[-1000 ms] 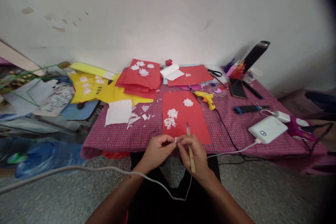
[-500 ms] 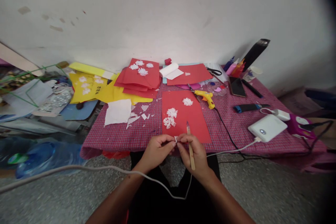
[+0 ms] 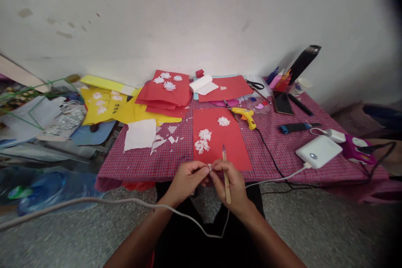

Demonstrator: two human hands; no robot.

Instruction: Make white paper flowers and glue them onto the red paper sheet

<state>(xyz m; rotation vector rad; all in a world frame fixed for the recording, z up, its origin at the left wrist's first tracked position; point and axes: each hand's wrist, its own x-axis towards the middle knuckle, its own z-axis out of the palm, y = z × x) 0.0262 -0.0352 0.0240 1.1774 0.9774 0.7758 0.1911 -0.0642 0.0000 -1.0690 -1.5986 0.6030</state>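
Between the fingertips of both hands is a small piece of white paper [image 3: 210, 166], just over the near edge of a red sheet [image 3: 234, 148]. My left hand [image 3: 189, 180] pinches it from the left, thumb against fingers. From the right, my right hand [image 3: 231, 182] pinches the same piece and also carries a paintbrush [image 3: 228, 190], its dark tip pointing away from me. On the red sheet lie white paper flowers: one at the upper right [image 3: 224, 121] and two touching at the left [image 3: 202, 141].
A yellow glue gun [image 3: 246, 116] lies right of the sheet, its black cord trailing nearer. White tissue paper [image 3: 140, 135] and torn scraps lie left. Behind are stacked red cards [image 3: 172, 92] and a paper roll [image 3: 201, 83]. A power bank [image 3: 318, 151] and utility knife [image 3: 295, 128] lie right.
Both hands stay at the sheet's near edge, still pinching the paper piece, with only slight finger movement. The whole view has shifted slightly.
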